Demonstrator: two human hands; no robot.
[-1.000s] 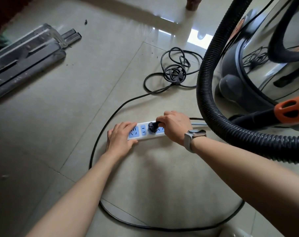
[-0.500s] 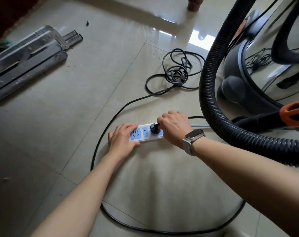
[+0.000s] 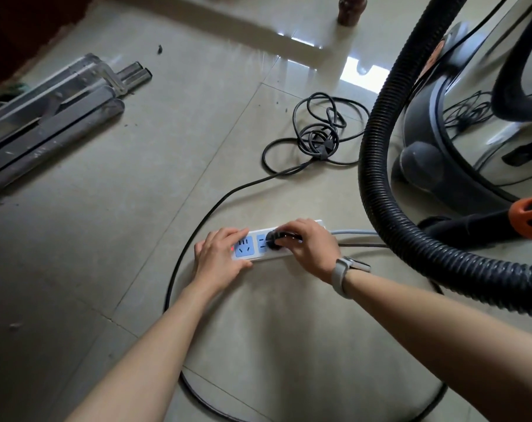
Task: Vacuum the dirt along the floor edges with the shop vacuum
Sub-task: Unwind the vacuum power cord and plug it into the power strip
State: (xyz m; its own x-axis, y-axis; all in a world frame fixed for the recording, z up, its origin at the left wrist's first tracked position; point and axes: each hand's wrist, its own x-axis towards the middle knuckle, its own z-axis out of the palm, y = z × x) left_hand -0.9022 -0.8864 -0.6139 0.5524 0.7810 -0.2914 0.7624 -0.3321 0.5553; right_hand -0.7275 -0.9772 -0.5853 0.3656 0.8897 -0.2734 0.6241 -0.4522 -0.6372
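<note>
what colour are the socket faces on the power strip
Light blue, on a white power strip, seen in the head view.

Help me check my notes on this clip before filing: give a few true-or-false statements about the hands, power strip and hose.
1. The right hand grips a black plug at the white power strip with blue sockets. True.
2. The left hand lifts the strip off the beige tiled floor. False: it holds the strip's end down on the floor.
3. The black ribbed vacuum hose lies left of the strip. False: it curves on the right.
4. A smartwatch is on the right wrist. True.
</note>
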